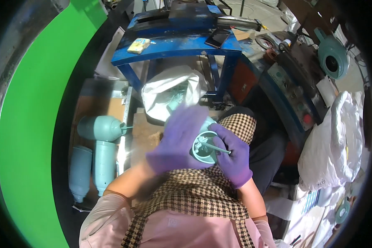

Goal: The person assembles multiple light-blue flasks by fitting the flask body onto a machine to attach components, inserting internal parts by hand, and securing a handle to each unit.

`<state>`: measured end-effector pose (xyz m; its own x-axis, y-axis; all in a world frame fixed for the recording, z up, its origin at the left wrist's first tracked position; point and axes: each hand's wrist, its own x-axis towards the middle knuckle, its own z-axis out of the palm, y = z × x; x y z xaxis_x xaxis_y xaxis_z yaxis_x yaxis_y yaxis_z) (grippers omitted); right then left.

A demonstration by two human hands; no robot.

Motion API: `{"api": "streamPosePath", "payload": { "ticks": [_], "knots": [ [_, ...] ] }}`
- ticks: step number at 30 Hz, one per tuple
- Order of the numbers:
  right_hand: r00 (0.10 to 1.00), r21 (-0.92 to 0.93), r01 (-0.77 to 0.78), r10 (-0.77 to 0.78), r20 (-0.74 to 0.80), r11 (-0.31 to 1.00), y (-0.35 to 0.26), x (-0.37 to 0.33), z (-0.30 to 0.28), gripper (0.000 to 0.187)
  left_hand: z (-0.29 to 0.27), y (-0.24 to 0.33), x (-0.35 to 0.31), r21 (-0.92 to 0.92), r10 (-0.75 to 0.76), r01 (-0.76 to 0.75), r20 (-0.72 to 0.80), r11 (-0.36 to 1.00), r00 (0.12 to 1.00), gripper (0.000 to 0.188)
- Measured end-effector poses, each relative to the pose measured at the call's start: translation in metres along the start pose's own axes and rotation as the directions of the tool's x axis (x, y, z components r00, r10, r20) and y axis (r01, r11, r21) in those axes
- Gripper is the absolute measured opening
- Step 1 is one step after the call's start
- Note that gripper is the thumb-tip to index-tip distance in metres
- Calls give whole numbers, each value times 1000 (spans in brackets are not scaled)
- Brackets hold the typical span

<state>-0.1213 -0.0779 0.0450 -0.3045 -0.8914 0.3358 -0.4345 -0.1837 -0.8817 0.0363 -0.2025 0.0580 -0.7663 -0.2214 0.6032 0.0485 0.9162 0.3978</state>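
Observation:
My right hand (234,156), in a purple glove, grips a hollow teal plastic housing (203,153) over my lap. Its round open end faces up toward me. A thin teal stem (218,148) slants out of that opening by my right thumb and fingers. On the left side of the housing is my left hand (180,136), also purple-gloved and smeared by motion. Its fingers cannot be made out, nor whether it touches the housing. Just beyond, an open white sack (155,101) holds teal plastic scraps.
Several bottle-shaped teal housings (99,128) lie in a metal-edged tray (126,120) at left. Ahead stands a blue table (177,43) with a phone (217,38) and a small yellowish packet (139,45). A machine panel (293,89) and a full white bag (330,144) are at right.

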Motion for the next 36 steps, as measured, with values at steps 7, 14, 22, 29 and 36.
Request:
{"api": "streamPosePath", "payload": {
  "ticks": [7, 14, 22, 29, 36],
  "knots": [
    [867, -465, 416, -495, -57, 782, 10, -24, -2, 42, 14, -16, 1, 3, -120, 120, -92, 993, 989, 71],
    [932, -419, 361, -341, 124, 833, 32, -29, 18, 55, 28, -17, -11, 84, -72, 67, 58, 994, 996, 79],
    [970, -568, 166, -31, 241, 806, 40, -47, 12, 38, 52, -5, -5, 61, 2, -7, 68, 998, 998, 67],
    [929, -330, 361, -306, 208, 872, 40, -54, -26, 56, 64, -157, -36, 251, -170, 196, -121, 948, 978, 61],
    [814, -943, -213, -487, -316, 257, -36, -103, -265, 24, -2, -167, -12, 27, -196, 222, -379, 975, 905, 74]
  ]
}}
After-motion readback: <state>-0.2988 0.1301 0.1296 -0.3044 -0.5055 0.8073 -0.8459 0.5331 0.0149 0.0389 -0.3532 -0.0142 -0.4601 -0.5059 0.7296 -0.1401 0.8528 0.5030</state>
